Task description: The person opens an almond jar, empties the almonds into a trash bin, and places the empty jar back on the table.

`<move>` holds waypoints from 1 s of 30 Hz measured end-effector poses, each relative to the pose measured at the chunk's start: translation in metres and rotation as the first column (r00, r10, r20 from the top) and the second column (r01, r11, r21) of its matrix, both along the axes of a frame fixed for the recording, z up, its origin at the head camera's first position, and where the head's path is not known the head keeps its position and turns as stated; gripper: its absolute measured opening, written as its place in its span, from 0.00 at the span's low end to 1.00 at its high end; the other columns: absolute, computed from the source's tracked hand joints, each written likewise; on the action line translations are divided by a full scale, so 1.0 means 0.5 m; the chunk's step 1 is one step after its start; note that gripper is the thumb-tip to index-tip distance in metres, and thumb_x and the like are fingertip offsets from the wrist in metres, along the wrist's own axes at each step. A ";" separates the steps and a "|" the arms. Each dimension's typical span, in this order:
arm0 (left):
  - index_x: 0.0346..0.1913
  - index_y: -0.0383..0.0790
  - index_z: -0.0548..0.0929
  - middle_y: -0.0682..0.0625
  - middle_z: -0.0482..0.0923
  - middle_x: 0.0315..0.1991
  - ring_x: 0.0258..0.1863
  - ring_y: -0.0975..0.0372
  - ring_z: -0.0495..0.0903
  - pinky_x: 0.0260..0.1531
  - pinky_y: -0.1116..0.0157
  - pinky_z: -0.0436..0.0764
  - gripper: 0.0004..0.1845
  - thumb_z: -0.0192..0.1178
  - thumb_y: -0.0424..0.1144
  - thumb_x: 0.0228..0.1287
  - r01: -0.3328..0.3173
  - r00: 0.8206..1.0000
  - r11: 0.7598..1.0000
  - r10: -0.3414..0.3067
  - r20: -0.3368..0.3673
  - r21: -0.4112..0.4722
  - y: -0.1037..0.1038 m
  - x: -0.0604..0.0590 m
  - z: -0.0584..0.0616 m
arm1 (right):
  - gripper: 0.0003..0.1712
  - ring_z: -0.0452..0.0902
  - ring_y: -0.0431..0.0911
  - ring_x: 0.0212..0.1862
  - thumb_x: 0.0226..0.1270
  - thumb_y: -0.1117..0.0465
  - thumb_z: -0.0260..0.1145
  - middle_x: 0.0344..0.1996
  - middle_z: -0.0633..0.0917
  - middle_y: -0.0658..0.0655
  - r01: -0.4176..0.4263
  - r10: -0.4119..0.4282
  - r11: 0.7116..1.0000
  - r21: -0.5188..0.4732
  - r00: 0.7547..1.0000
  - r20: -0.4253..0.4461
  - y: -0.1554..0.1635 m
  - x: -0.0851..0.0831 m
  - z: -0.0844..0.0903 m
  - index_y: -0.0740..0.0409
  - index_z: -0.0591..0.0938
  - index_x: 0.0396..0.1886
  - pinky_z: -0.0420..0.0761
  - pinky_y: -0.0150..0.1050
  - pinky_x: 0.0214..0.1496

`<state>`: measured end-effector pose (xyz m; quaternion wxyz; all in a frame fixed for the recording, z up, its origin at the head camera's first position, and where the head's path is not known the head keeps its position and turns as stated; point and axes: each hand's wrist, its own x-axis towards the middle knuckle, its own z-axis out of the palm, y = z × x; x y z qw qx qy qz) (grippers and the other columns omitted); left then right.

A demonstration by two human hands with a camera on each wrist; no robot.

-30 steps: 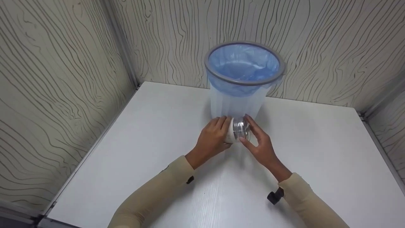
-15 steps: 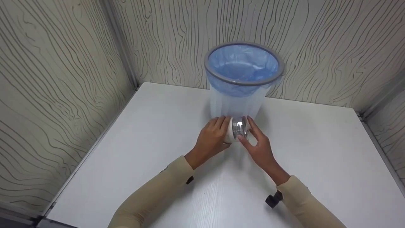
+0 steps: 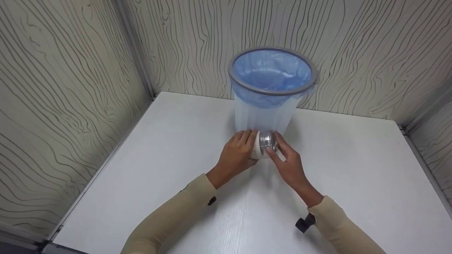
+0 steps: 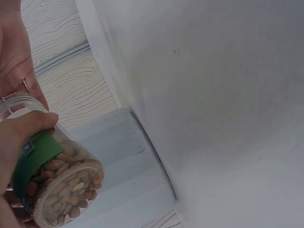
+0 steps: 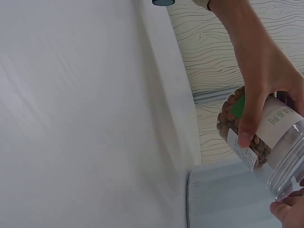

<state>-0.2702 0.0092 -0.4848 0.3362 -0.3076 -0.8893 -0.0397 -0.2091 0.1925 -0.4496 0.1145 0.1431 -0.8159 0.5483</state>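
A clear plastic jar (image 3: 264, 144) of nuts lies on its side just above the white table (image 3: 353, 169), in front of the bin. My left hand (image 3: 237, 152) grips its labelled body, thumb across the green label (image 4: 35, 156). My right hand (image 3: 286, 160) curls round the jar's clear, empty end (image 5: 289, 161). In the left wrist view the jar (image 4: 59, 183) shows nuts packed at its base. The right wrist view has the left hand (image 5: 259, 80) wrapped over the jar (image 5: 259, 137), and only one right fingertip shows at the bottom corner.
A translucent bin (image 3: 263, 113) with a grey rim (image 3: 232, 76) and a blue bag liner stands at the table's back edge, right behind the jar. Patterned walls (image 3: 70, 88) enclose the table at the left, back and right. The bin's ribbed wall (image 5: 228, 199) is close to the jar.
My right hand has closed in round the jar's clear end and its wrist has shifted a little left. The left hand and jar stay almost still.
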 end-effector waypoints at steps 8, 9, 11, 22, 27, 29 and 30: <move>0.68 0.34 0.72 0.43 0.79 0.58 0.56 0.54 0.80 0.61 0.61 0.78 0.50 0.79 0.58 0.44 0.008 1.000 1.000 -0.008 0.002 0.000 -0.001 0.003 0.001 | 0.35 0.59 0.54 0.77 0.73 0.65 0.65 0.75 0.66 0.66 -0.011 0.010 1.000 -0.006 0.996 -0.087 0.009 -0.007 -0.006 0.69 0.64 0.75 0.63 0.37 0.73; 0.68 0.34 0.72 0.43 0.79 0.59 0.56 0.54 0.80 0.61 0.61 0.78 0.50 0.79 0.58 0.44 0.008 1.000 1.000 -0.008 0.004 -0.002 -0.002 0.004 0.001 | 0.35 0.60 0.54 0.76 0.72 0.66 0.66 0.74 0.66 0.66 -0.017 0.016 1.000 -0.011 0.995 -0.098 0.011 -0.009 -0.008 0.69 0.64 0.75 0.64 0.37 0.73; 0.68 0.34 0.72 0.43 0.79 0.59 0.56 0.54 0.80 0.61 0.61 0.78 0.50 0.79 0.58 0.44 0.009 1.000 1.000 -0.009 0.009 -0.002 -0.002 0.005 0.002 | 0.36 0.61 0.55 0.76 0.71 0.68 0.66 0.74 0.67 0.67 -0.031 0.028 0.999 -0.022 0.993 -0.118 0.014 -0.011 -0.011 0.70 0.65 0.74 0.64 0.38 0.73; 0.68 0.34 0.72 0.44 0.79 0.59 0.56 0.54 0.80 0.62 0.61 0.78 0.50 0.79 0.57 0.45 0.017 1.000 1.000 -0.017 0.023 0.007 -0.003 0.005 0.001 | 0.36 0.65 0.56 0.73 0.66 0.70 0.70 0.71 0.71 0.67 -0.065 0.062 0.998 -0.014 0.984 -0.168 0.027 -0.020 -0.014 0.72 0.68 0.72 0.71 0.54 0.68; 0.68 0.34 0.72 0.43 0.80 0.58 0.56 0.54 0.81 0.62 0.60 0.78 0.50 0.80 0.56 0.44 0.028 0.999 0.999 -0.029 0.019 0.015 -0.004 0.004 -0.001 | 0.37 0.66 0.60 0.72 0.65 0.71 0.70 0.71 0.70 0.68 -0.072 0.073 0.997 0.010 0.983 -0.170 0.030 -0.022 -0.012 0.72 0.67 0.72 0.73 0.58 0.66; 0.68 0.34 0.73 0.43 0.80 0.58 0.56 0.54 0.81 0.62 0.60 0.78 0.50 0.80 0.56 0.44 0.029 0.999 0.999 -0.029 0.016 0.015 -0.004 0.004 -0.002 | 0.38 0.67 0.62 0.72 0.65 0.71 0.70 0.71 0.70 0.68 -0.083 0.084 0.997 0.012 0.981 -0.173 0.031 -0.024 -0.011 0.72 0.67 0.73 0.73 0.59 0.65; 0.68 0.34 0.73 0.43 0.80 0.58 0.56 0.53 0.81 0.62 0.60 0.78 0.50 0.80 0.56 0.44 0.029 0.999 0.999 -0.029 0.013 0.015 -0.004 0.004 -0.002 | 0.38 0.67 0.63 0.71 0.65 0.71 0.70 0.71 0.70 0.69 -0.089 0.090 0.996 0.011 0.981 -0.174 0.031 -0.025 -0.010 0.73 0.67 0.73 0.73 0.59 0.64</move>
